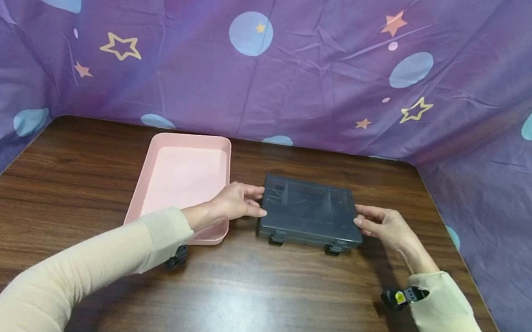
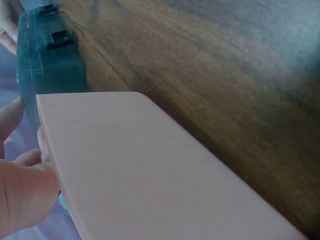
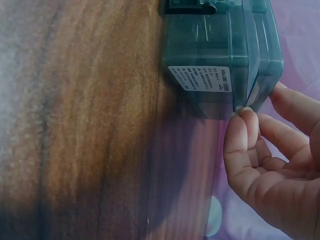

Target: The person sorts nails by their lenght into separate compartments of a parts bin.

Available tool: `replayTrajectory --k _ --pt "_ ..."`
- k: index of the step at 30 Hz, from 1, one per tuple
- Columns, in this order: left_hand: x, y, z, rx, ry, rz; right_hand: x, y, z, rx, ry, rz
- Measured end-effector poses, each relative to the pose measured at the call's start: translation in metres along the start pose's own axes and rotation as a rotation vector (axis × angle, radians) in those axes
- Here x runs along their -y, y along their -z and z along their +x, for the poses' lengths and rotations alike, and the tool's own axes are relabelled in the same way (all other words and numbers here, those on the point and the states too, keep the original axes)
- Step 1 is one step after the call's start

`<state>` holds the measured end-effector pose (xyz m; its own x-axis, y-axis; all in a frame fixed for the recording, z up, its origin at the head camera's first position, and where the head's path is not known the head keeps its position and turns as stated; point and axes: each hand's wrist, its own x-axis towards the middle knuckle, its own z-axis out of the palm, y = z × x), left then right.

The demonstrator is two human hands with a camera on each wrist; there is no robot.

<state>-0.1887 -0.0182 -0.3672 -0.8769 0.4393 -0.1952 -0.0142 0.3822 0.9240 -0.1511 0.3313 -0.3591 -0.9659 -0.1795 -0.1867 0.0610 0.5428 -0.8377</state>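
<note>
A dark translucent plastic storage box [image 1: 310,210] lies on the table, its lid down and two black latches [image 1: 333,249] along the front. Faint divider shapes show through the lid. My left hand [image 1: 238,201] holds the box's left end, thumb near the front corner and fingers farther back. At the opposite end my right hand [image 1: 387,228] grips the edge. The right wrist view shows the curled fingers of the right hand [image 3: 275,155] at the lid seam, beside a white printed label [image 3: 200,78]. In the left wrist view the pink tray [image 2: 135,170] partly hides the left hand [image 2: 25,195].
The pink tray [image 1: 141,186] stands left of the box, under my left forearm. A wood-grain table [image 1: 233,302] carries both. Purple cloth [image 1: 302,84] with stars and planets hangs behind the table and at its sides. Each wrist wears a small black camera [image 1: 397,299].
</note>
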Motion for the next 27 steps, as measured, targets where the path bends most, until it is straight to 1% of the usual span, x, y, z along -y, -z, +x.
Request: replayTrajectory --k 3,5,11,15,21,24,27 --pt "0.000 0.001 -0.001 0.004 -0.023 0.041 0.000 -0.002 0.001 -0.014 0.012 0.002" --pt "0.000 0.002 -0.002 0.006 -0.038 0.060 0.000 -0.003 0.002 -0.027 0.026 0.021" --pt "0.000 0.001 -0.003 0.005 -0.067 0.095 0.000 -0.006 0.002 -0.047 0.064 0.046" --pt "0.001 -0.001 -0.003 -0.002 -0.074 0.102 0.000 -0.007 0.002 -0.059 0.083 0.009" --pt "0.001 -0.003 -0.002 -0.009 -0.082 0.115 -0.003 -0.009 -0.002 -0.085 0.081 -0.066" --pt "0.000 -0.004 -0.003 -0.008 -0.084 0.135 -0.005 -0.011 -0.004 -0.098 0.089 -0.069" --pt "0.001 -0.005 -0.003 -0.012 -0.093 0.158 -0.006 -0.014 -0.005 -0.134 0.106 -0.075"
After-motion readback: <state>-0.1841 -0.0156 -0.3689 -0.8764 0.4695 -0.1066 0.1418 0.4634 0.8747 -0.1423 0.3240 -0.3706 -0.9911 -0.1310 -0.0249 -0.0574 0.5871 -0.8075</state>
